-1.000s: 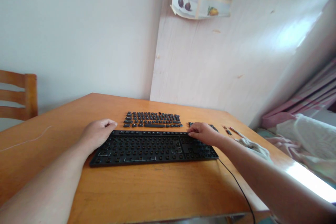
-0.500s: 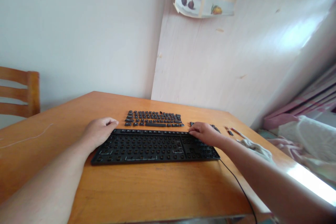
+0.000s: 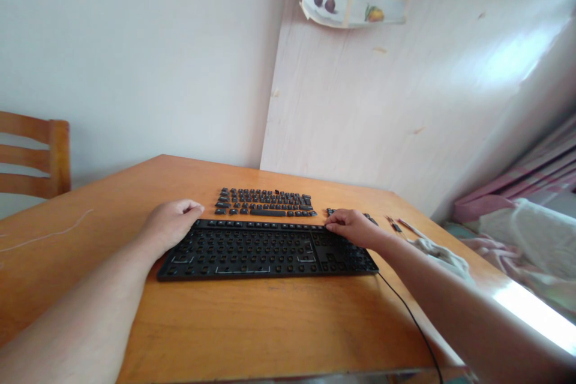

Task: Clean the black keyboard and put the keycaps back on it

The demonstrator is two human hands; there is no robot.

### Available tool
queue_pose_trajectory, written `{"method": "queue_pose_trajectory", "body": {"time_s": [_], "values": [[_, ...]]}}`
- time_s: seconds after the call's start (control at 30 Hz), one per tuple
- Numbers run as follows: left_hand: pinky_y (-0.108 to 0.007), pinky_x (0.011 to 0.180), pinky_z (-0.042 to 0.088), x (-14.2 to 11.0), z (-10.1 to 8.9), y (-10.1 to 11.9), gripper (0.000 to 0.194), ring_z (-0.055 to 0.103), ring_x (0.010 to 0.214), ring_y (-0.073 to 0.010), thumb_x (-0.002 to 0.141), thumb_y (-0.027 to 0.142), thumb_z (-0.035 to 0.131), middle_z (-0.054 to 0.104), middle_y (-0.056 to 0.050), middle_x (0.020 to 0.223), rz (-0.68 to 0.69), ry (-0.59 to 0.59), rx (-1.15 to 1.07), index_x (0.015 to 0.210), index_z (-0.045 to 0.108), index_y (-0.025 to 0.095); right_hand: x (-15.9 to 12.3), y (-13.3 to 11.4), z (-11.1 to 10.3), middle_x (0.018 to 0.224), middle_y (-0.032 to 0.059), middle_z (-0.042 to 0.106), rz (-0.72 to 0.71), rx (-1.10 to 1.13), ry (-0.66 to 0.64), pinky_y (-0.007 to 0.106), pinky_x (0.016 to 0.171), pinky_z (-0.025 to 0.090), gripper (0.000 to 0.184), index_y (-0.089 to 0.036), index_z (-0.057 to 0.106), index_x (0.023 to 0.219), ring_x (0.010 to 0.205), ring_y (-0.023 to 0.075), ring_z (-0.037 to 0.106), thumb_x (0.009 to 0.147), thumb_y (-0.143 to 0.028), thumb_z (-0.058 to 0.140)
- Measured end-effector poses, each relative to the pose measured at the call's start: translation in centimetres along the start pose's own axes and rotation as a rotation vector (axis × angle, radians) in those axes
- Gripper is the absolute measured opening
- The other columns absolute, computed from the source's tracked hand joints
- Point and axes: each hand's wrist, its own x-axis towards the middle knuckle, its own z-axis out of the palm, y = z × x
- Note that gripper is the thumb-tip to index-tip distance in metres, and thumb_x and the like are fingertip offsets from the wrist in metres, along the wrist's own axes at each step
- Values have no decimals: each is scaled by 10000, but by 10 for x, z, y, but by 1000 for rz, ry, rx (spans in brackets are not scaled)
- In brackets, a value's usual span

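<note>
A black keyboard [image 3: 265, 252] lies on the wooden table with most of its keycaps off. Keycaps fill only its top row. My left hand [image 3: 173, 225] is closed at the keyboard's upper left corner, its fingertips partly hidden. Near the right end of the top row, the thumb and fingers of my right hand [image 3: 353, 227] are pinched together against the keyboard. Whatever lies between those fingertips is too small or hidden to make out. Behind the keyboard, loose black keycaps [image 3: 267, 212] are laid out in rows. More loose keycaps [image 3: 330, 212] show partly behind my right hand.
A black cable [image 3: 411, 315] runs from the keyboard over the table's front edge. To the right lie a pen-like tool [image 3: 410, 228], small dark items [image 3: 396, 227] and a crumpled cloth [image 3: 438, 252]. A white thread [image 3: 54, 234] lies at left. The wall stands behind the table [image 3: 270, 324].
The view has shifted very slightly. Both hands stay at the same places on the keyboard, and the laid-out keycaps look unchanged.
</note>
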Motion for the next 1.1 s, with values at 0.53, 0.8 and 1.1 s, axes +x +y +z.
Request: {"method": "queue_pose_trajectory", "body": {"time_s": [0.53, 0.8, 1.1], "values": [[-274, 698, 417, 0, -1, -1, 407, 646, 837, -233, 755, 545, 477, 742, -26, 873, 14, -3, -4, 831, 704, 216, 0, -7, -3, 827, 41, 639, -134, -234, -3, 274, 718, 425, 141, -174, 680, 855, 775, 159, 577, 833, -238, 557], [-270, 682, 413, -1, -2, 1, 390, 640, 808, -227, 744, 538, 486, 735, -21, 826, 9, -1, -3, 798, 699, 215, 5, -13, -9, 846, 48, 637, -211, -328, -101, 270, 745, 426, 144, -177, 675, 838, 794, 164, 571, 848, -212, 536], [-273, 689, 415, 0, 0, 1, 390, 643, 826, -232, 744, 531, 484, 739, -27, 856, 13, 8, -1, 804, 704, 215, 5, -12, -6, 855, 59, 644, -210, -387, -101, 263, 762, 432, 165, -172, 689, 832, 812, 166, 582, 860, -210, 531]]}}
